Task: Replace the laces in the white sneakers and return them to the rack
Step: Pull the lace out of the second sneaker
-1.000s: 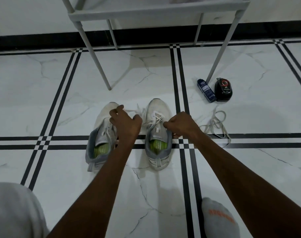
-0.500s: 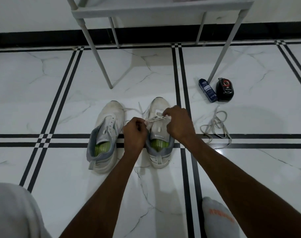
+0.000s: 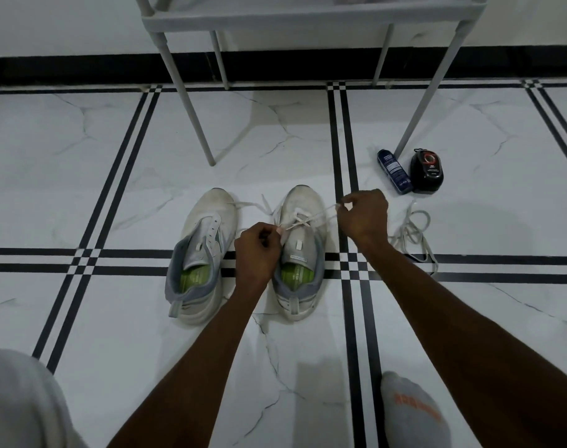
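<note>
Both grips are pinches on one white lace [image 3: 308, 218]: the left hand [image 3: 259, 250] nips one end between thumb and curled fingertips just at the near-left edge of the right sneaker [image 3: 300, 250], while the right hand [image 3: 364, 221] nips the other end out to the right of that shoe, fingers curled tight. Between them the lace runs crossed over the front eyelets, drawn fairly taut, which looks like a way of evening the two ends and seating the first crossing before threading the next holes.

Just left of it stands the left sneaker [image 3: 204, 253], toes pointing far, its eyelets bare; a loose white lace [image 3: 253, 205] trails across the floor [image 3: 114, 173] between the two toes, seemingly laid ready for that shoe. To the right, beside the right forearm, a tangled pile of laces [image 3: 413, 237] lies on the tiles, probably set aside out of the working space, though old or new cannot be told. Farther right sit a blue bottle [image 3: 393, 171] on its side and a black shoe-polish container [image 3: 426, 171], touching each other near a leg of the white rack [image 3: 308, 14].

Lacing has barely begun, and the rack is close behind for the return.
</note>
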### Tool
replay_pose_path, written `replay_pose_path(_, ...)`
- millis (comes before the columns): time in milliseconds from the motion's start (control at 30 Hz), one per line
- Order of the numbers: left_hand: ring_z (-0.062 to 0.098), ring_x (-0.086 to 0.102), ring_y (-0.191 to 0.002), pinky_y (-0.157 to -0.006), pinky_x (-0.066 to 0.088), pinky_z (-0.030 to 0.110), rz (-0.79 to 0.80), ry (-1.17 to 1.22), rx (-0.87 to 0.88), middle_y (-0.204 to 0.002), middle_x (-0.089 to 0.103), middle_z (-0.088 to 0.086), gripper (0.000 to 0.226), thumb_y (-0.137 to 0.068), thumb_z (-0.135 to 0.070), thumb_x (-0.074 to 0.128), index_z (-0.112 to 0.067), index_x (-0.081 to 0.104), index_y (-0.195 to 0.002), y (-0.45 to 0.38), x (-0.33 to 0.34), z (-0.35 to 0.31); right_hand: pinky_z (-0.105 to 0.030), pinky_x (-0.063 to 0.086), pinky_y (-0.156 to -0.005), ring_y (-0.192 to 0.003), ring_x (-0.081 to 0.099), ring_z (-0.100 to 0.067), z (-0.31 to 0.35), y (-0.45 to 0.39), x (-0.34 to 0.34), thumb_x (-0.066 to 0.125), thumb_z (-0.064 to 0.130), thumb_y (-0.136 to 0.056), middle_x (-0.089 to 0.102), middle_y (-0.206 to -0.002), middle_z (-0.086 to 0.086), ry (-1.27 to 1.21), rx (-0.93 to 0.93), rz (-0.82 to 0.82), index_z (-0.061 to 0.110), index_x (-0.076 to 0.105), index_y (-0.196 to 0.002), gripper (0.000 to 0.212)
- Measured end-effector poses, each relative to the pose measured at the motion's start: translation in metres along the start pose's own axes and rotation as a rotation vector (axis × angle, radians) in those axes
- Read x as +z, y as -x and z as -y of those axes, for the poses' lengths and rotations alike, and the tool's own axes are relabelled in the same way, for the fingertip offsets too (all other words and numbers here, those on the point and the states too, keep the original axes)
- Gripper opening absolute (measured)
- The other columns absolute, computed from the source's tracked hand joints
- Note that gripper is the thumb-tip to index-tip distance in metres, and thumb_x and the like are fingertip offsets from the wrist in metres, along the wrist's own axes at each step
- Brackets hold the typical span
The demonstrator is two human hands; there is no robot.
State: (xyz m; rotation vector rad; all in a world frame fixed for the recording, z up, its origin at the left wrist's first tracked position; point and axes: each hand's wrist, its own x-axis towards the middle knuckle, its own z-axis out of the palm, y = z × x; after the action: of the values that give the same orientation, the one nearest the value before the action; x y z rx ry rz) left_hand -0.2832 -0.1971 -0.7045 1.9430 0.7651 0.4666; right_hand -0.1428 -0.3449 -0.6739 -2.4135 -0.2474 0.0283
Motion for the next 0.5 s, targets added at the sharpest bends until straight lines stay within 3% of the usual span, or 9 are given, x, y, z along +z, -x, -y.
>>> replay_pose_path(100,-0.007,0.063,-0.07,-0.066,0.047,0.01,0.004,0.003,-0.006,-0.072,0.067,-0.012,0.011,-0.093,-0.02,0.07,-0.016,0.071,-0.083,-0.002,0.003,0.0,-0.024,0.045,-0.092,-0.106,0.063,-0.026,0.008,0.004,0.008,0.077,0.019,-0.083,0.066,-0.113,-0.014,-0.088,-0.132,0.208,0.007,0.075,-0.109,0.028)
replay_pose_path(200,-0.009,0.064,-0.07,-0.068,0.048,0.008,0.022,-0.013,-0.001,-0.073,0.067,-0.014,0.01,-0.093,-0.021,0.07,-0.016,0.072,-0.084,-0.002,0.005,-0.001,-0.035,0.05,-0.087,-0.106,0.058,-0.028,0.02,0.024,0.033,0.072,0.03,-0.084,0.064,-0.107,-0.009,0.173,-0.339,0.404,0.016,0.08,-0.094,0.019)
replay_pose_path(300,-0.009,0.064,-0.071,-0.067,0.048,0.007,0.029,-0.027,0.012,-0.073,0.067,-0.014,0.011,-0.093,-0.021,0.07,-0.016,0.073,-0.084,0.0,0.002,0.0,-0.036,0.049,-0.086,-0.109,0.051,-0.027,0.022,0.032,0.039,0.064,0.025,-0.091,0.06,-0.11,-0.009,0.188,-0.368,0.428,0.011,0.078,-0.098,0.021)
replay_pose_path(367,-0.012,0.062,-0.068,-0.064,0.045,0.005,0.006,-0.027,0.007,-0.07,0.065,-0.014,0.011,-0.093,-0.017,0.07,-0.014,0.072,-0.082,-0.001,-0.002,0.002,-0.037,0.054,-0.081,-0.099,0.063,-0.031,0.019,0.022,0.025,0.06,0.02,-0.09,0.068,-0.1,-0.013,0.061,-0.224,0.314,0.006,0.077,-0.094,0.023)
replay_pose_path(467,-0.012,0.061,-0.066,-0.063,0.044,0.004,-0.009,-0.026,-0.004,-0.069,0.065,-0.013,0.01,-0.092,-0.013,0.069,-0.011,0.073,-0.083,-0.002,-0.003,0.002,-0.026,0.049,-0.061,-0.1,0.067,-0.034,0.003,-0.019,-0.021,0.058,0.013,-0.088,0.071,-0.105,-0.019,-0.183,0.325,0.06,0.0,0.072,-0.103,0.024)
replay_pose_path(500,-0.012,0.061,-0.066,-0.063,0.044,0.004,-0.004,-0.022,-0.007,-0.069,0.065,-0.013,0.01,-0.092,-0.012,0.069,-0.01,0.073,-0.083,-0.001,-0.003,0.001,-0.026,0.049,-0.062,-0.103,0.067,-0.034,-0.003,-0.029,-0.034,0.059,0.011,-0.089,0.07,-0.109,-0.019,-0.206,0.406,0.017,-0.001,0.071,-0.105,0.024)
